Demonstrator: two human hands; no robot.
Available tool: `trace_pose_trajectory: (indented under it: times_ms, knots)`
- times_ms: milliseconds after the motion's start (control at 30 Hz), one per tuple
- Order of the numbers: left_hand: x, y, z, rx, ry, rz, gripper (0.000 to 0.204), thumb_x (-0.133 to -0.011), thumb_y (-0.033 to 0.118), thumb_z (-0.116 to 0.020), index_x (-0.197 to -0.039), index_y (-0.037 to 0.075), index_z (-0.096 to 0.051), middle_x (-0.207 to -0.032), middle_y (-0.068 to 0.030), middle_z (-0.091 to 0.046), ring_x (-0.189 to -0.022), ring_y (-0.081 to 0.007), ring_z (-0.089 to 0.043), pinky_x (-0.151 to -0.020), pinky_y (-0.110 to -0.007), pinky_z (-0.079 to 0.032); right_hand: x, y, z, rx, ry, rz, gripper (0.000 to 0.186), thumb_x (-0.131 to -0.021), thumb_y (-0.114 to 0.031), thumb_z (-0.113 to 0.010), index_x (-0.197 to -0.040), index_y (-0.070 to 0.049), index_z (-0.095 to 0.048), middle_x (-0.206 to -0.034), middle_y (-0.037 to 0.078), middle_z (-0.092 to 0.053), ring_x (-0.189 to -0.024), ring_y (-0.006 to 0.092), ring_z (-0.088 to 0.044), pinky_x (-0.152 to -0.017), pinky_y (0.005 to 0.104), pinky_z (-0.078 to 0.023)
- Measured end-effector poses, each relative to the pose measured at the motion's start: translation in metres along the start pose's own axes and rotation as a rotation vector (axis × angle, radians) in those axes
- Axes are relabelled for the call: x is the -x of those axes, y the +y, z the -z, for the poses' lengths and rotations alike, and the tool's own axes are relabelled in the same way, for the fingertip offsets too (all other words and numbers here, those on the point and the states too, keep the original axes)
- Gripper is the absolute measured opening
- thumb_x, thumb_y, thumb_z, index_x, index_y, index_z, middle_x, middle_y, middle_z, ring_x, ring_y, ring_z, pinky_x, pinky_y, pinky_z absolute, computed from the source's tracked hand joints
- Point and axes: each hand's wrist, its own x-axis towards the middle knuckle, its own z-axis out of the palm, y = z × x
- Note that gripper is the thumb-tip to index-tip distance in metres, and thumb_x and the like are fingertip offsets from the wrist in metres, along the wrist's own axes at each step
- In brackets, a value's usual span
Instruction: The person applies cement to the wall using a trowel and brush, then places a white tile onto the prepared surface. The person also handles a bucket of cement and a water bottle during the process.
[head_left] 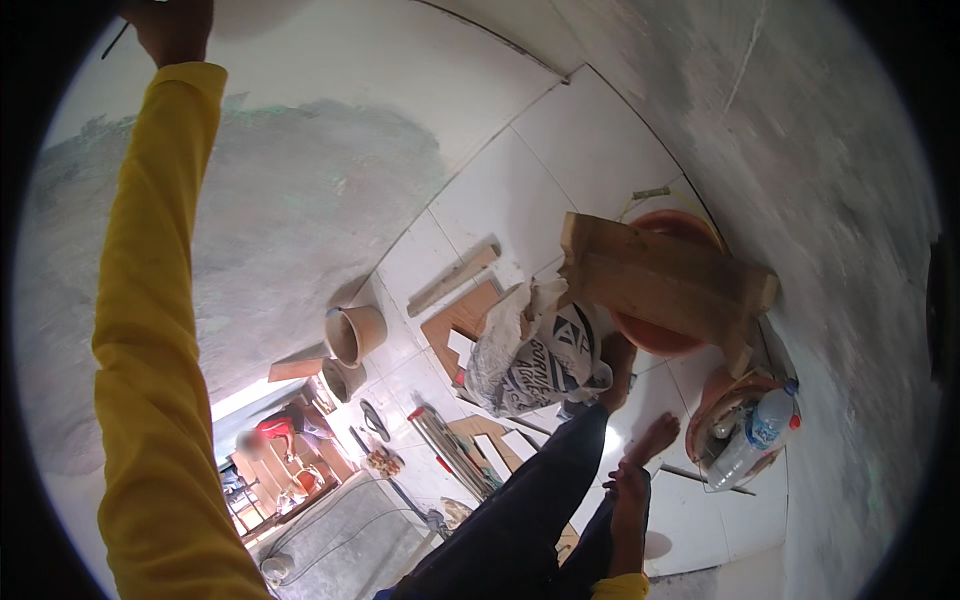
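My left arm, in a yellow sleeve, reaches up along the left side. My left hand (175, 30) is at the top edge, partly cut off, beside a wall (300, 170) with a rough grey patch on paler paint. Its fingers look closed, and a thin dark rod (116, 40) sticks out beside them; the rest of what it holds is out of sight. Low down, my right hand (628, 487) rests against my dark trouser leg near the knee, fingers loosely apart, holding nothing visible. My bare foot (655, 438) stands on white floor tiles.
A wooden bench (660, 275) lies across an orange basin (665, 340). Nearby are a crumpled printed sack (540, 350), a bucket with a plastic bottle (755, 440), two pots, including a tan pot (355, 335), wood strips and a flip-flop (375, 420). A person in red (280, 428) is beyond the doorway.
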Motion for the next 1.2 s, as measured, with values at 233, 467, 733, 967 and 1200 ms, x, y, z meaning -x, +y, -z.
trace_pose_trajectory:
  times_ms: [233, 467, 733, 967, 1200]
  knots:
    - [0.008, -0.008, -0.003, -0.048, 0.026, 0.017, 0.080, -0.087, -0.016, -0.068, -0.152, 0.017, -0.035, -0.128, -0.0110, -0.053, -0.106, -0.0220, -0.061, -0.081, -0.035, -0.061, 0.001, -0.003, -0.006, -0.027, 0.017, -0.030, 0.038, -0.101, -0.030, -0.066, -0.128, -0.006, -0.057, -0.104, 0.007, -0.065, -0.087, 0.0164, -0.066, -0.073, 0.0286, -0.049]
    - [0.013, -0.003, -0.007, 0.103, 0.050, 0.088, 0.081, -0.084, -0.018, -0.071, -0.150, 0.014, -0.036, -0.124, -0.0067, -0.053, -0.109, -0.0201, -0.060, -0.087, -0.033, -0.059, -0.001, -0.005, -0.009, -0.031, 0.001, -0.023, 0.035, -0.101, -0.028, -0.066, -0.128, -0.007, -0.057, -0.106, 0.007, -0.064, -0.087, 0.0167, -0.065, -0.073, 0.0284, -0.049]
    - [0.016, -0.011, -0.002, 0.153, 0.074, 0.057, 0.078, -0.082, -0.017, -0.071, -0.146, 0.012, -0.036, -0.121, -0.0048, -0.053, -0.110, -0.0177, -0.058, -0.087, -0.032, -0.057, -0.004, 0.000, -0.006, -0.063, -0.001, -0.030, 0.037, -0.102, -0.029, -0.065, -0.131, -0.007, -0.057, -0.107, 0.006, -0.063, -0.089, 0.0157, -0.062, -0.075, 0.0279, -0.048]
    - [0.016, 0.005, -0.008, 0.034, 0.115, 0.103, 0.081, -0.082, -0.018, -0.069, -0.149, 0.012, -0.035, -0.122, -0.0067, -0.053, -0.110, -0.0184, -0.057, -0.087, -0.032, -0.056, -0.006, -0.007, -0.011, -0.073, -0.004, -0.056, 0.038, -0.102, -0.030, -0.066, -0.131, -0.007, -0.058, -0.106, 0.006, -0.063, -0.088, 0.0159, -0.063, -0.074, 0.0276, -0.048]
    - [0.007, -0.008, -0.003, 0.203, 0.012, 0.192, 0.088, -0.083, -0.012, -0.069, -0.153, 0.017, -0.022, -0.135, -0.0091, -0.042, -0.122, -0.0281, -0.051, -0.103, -0.037, -0.045, -0.008, -0.001, -0.009, -0.078, 0.010, -0.073, 0.038, -0.101, -0.031, -0.067, -0.130, -0.007, -0.058, -0.105, 0.006, -0.064, -0.087, 0.0158, -0.064, -0.073, 0.0276, -0.048]
